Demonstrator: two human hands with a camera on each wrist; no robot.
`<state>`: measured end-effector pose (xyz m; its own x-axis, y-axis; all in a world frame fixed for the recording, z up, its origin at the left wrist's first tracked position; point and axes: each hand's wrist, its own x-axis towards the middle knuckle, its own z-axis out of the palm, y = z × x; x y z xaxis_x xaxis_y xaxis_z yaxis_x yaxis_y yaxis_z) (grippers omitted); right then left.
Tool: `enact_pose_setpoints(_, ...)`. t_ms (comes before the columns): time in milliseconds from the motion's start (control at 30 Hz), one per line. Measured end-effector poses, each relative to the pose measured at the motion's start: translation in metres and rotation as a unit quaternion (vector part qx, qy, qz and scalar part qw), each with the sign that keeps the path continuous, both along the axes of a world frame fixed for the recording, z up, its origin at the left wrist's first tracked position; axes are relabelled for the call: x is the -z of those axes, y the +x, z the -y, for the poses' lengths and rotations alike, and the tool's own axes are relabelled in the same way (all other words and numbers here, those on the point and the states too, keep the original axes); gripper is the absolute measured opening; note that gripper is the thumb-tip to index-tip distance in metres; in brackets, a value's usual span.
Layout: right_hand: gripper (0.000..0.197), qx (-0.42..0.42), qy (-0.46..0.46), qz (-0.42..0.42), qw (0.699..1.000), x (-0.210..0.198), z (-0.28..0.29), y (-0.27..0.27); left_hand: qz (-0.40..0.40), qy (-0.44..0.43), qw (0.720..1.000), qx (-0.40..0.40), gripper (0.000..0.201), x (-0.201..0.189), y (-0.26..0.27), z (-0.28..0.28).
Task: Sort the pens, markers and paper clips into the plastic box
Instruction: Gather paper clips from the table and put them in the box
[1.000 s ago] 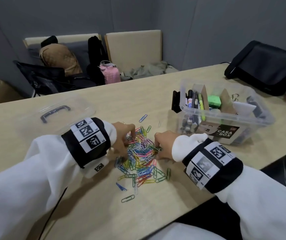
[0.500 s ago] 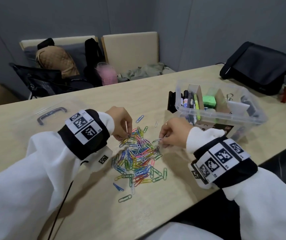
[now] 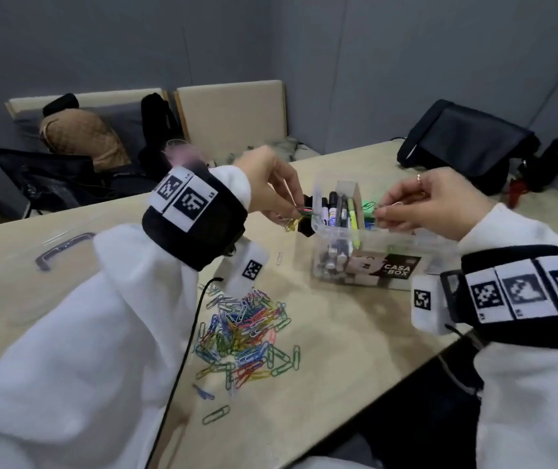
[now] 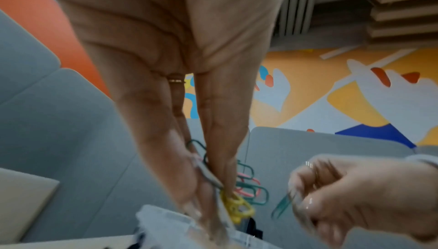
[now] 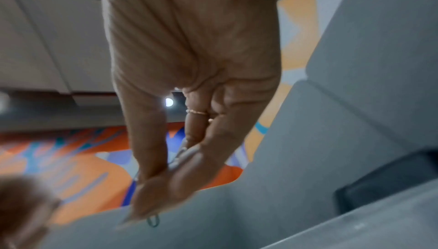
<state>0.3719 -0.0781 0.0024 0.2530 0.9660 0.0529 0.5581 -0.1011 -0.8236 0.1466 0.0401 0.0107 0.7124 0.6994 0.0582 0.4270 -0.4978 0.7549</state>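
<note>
Both hands have been raised from the pile to the plastic box (image 3: 335, 231), left hand (image 3: 271, 184) pinching several paper clips (image 4: 239, 193) beside its rim, right hand (image 3: 430, 204) pinching blurred clips (image 3: 370, 207) above it w/ count unclear.

You have two hands up: your left hand (image 3: 272, 184) and right hand (image 3: 430, 206). One plastic box (image 3: 406, 247), one clear lid (image 3: 64, 247) and one black bag (image 3: 467, 143) sit on the surface (image 3: 338, 340). The loose paper clips (image 3: 243, 330) are too many and too tangled to count; two chairs (image 3: 230, 113) stand behind.
</note>
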Motion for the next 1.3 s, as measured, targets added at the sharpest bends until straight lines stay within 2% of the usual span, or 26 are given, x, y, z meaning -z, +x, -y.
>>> enact_pose_setpoints(67,0.01,0.093,0.005,0.113,0.989,0.005,0.002,0.025,0.018,-0.008,1.0,0.005,0.015,-0.004,0.015,-0.001)
enact_pose_setpoints(167,0.014,0.199,-0.047,0.305,0.93,0.015,0.004,0.047,0.039,-0.034,0.999,0.006,0.015,-0.003,0.037,-0.002)
enact_pose_setpoints(267,0.005,0.199,-0.091,0.365,0.905,0.027,0.0,0.046,0.051,-0.061,0.997,0.002,0.013,-0.001,0.054,-0.006)
enact_pose_setpoints(333,0.003,0.183,-0.091,0.36,0.91,0.037,-0.005,0.045,0.056,-0.073,0.996,-0.006,0.013,0.001,0.064,-0.009)
enact_pose_setpoints(400,0.002,0.171,-0.076,0.317,0.93,0.044,-0.01,0.048,0.061,-0.091,0.994,-0.016,0.013,0.004,0.07,-0.012)
enact_pose_setpoints(533,0.013,0.144,-0.057,0.241,0.958,0.048,-0.01,0.053,0.055,-0.123,0.991,-0.024,0.015,0.018,0.074,-0.017)
enact_pose_setpoints(667,0.02,0.12,-0.06,0.231,0.964,0.047,-0.01,0.048,0.064,-0.159,0.984,-0.041,0.012,0.024,0.071,-0.021)
enact_pose_setpoints(867,0.012,0.092,-0.07,0.222,0.968,0.042,-0.011,0.028,0.057,-0.167,0.983,-0.047,0.01,0.022,0.053,-0.021)
enact_pose_setpoints(1000,0.016,0.061,-0.06,0.214,0.973,0.042,-0.015,0.011,0.073,-0.181,0.98,-0.047,0.01,0.025,0.031,-0.023)
enact_pose_setpoints(1167,0.012,0.029,-0.052,0.208,0.976,0.042,-0.018,-0.005,0.08,-0.178,0.979,-0.066,0.01,0.028,0.011,-0.023)
enact_pose_setpoints(1300,0.019,0.016,-0.058,0.208,0.976,0.04,-0.018,-0.006,0.088,-0.176,0.977,-0.077,0.011,0.028,0.005,-0.02)
